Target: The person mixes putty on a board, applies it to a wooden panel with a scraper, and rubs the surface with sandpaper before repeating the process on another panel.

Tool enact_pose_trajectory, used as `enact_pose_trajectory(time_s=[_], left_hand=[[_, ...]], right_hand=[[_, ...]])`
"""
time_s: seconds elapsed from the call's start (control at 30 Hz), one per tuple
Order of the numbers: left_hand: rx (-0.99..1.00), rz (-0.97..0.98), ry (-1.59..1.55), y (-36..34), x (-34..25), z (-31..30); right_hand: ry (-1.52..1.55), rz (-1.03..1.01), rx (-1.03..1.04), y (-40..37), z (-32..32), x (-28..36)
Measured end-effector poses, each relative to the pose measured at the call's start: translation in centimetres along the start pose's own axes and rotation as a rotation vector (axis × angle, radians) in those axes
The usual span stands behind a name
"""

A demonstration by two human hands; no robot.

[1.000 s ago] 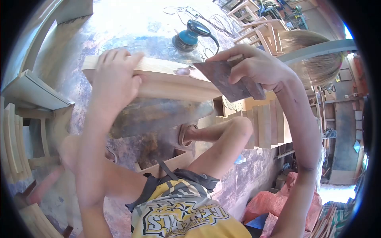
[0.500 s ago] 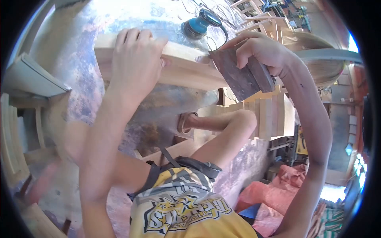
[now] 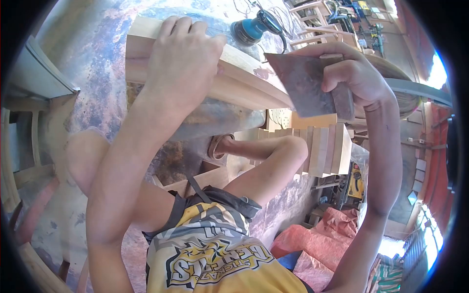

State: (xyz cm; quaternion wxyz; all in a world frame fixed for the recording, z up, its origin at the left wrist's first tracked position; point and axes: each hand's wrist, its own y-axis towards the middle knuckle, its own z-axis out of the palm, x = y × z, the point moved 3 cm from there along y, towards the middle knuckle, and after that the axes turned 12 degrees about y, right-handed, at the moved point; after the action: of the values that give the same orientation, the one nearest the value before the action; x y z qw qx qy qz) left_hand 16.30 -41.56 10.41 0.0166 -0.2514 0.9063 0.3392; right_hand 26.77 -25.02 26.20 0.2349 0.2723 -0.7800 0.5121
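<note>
A pale wooden beam (image 3: 254, 88) with stepped edges runs across the upper middle of the head view. My left hand (image 3: 183, 63) is wrapped over its top, fingers curled past the far edge and thumb on the near side. At the right end of the beam, my right hand (image 3: 349, 71) pinches a folded sheet of dark sandpaper (image 3: 300, 88), thumb and bent fingers closed on it. The sheet's flat face is toward me and covers the beam's end. Whether it touches the wood cannot be made out.
A blue sander (image 3: 249, 30) with a cord lies beyond the beam. Several stacked wooden pieces (image 3: 320, 149) stand below the sandpaper, near my bent knee. Red sacking (image 3: 317, 239) lies at lower right. Wooden furniture frames (image 3: 325, 24) stand at the back right.
My right hand has shifted right with the sandpaper, whose face is now turned more toward me. The left hand keeps its hold on the beam. The whole view has shifted slightly.
</note>
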Motion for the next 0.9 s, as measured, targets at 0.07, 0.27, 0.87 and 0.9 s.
enact_pose_trajectory(time_s=[0.07,0.27,0.87,0.9], left_hand=[[-0.013,0.004,-0.001,0.0,0.0,-0.1],[0.035,-0.009,0.003,-0.1,-0.1,-0.6],[0.147,-0.014,0.013,-0.5,-0.2,-0.8],[0.136,-0.018,-0.006,-0.4,-0.2,-0.9]], right_hand=[[-0.07,0.006,-0.036,0.0,-0.5,-0.1],[-0.086,0.066,-0.231,0.1,0.0,-2.2],[0.097,0.106,0.005,0.9,2.0,-2.3],[0.138,0.061,0.0,0.8,1.9,-2.4]])
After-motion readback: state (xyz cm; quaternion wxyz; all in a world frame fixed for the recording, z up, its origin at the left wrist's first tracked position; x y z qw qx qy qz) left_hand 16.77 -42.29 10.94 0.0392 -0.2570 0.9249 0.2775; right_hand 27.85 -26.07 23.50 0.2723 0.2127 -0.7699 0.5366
